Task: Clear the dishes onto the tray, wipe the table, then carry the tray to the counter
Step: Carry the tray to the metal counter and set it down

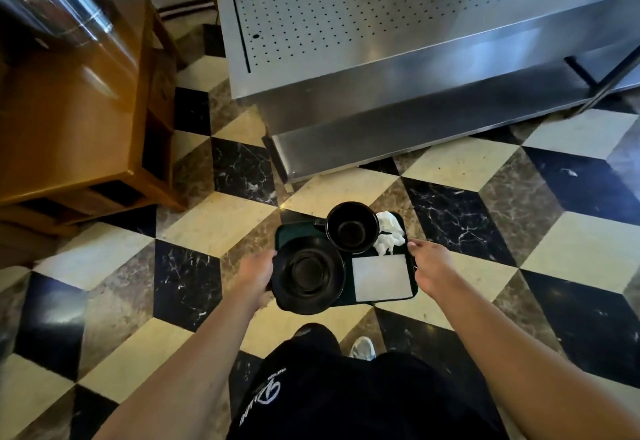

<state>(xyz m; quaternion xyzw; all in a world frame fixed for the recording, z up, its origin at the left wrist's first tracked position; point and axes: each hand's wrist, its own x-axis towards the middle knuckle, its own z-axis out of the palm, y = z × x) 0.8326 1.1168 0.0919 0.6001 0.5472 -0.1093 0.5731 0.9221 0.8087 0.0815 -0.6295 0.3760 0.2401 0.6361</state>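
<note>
Checkered marble floor (450, 169) fills the frame, with a steel counter (398, 59) at upper right and a wooden cabinet (69, 121) at upper left. Near the centre, a dark tray (412, 268) hangs between both hands: left hand (254, 271) grips its left edge, right hand (431, 266) its right. On it sit a black saucer (308, 275), black cup (351, 226), crumpled tissue (389, 233) and flat white napkin (381, 277).

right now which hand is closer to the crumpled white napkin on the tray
Right. The right hand grips the tray edge just beside the crumpled napkin; the left hand holds the opposite edge, beyond the black plate.
</note>
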